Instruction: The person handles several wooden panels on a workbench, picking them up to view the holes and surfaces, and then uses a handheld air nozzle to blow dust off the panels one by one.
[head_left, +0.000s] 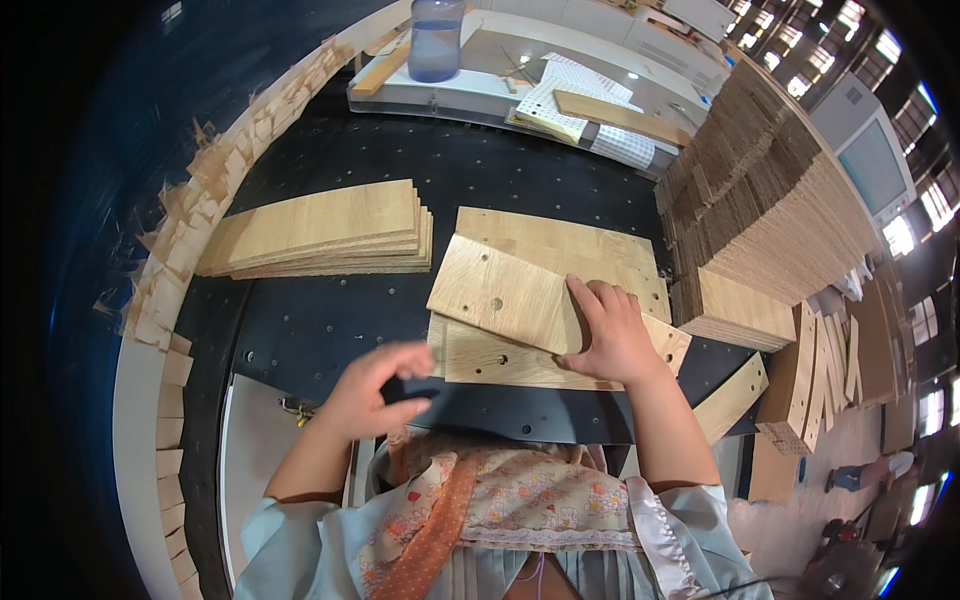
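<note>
A light wood-grain board [505,290] with drilled holes lies slantwise across other boards in front of me. My right hand [612,335] grips it toward its right end, fingers over the top and thumb at the near edge. Beneath it, another drilled board [475,350] shows along the near side, and a further one [560,232] on the far side. My left hand [378,388] hovers just left of this pile, its fingers half curled, thumb apart and nothing between them.
Stacked boards [330,225] lie at the left on the black perforated table [330,320]. A tall stack of panels [750,170] rises at the right, beside loose strips [800,380]. Behind stand a water bottle [436,45] and papers [570,95]. A distant person [870,473] is at far right.
</note>
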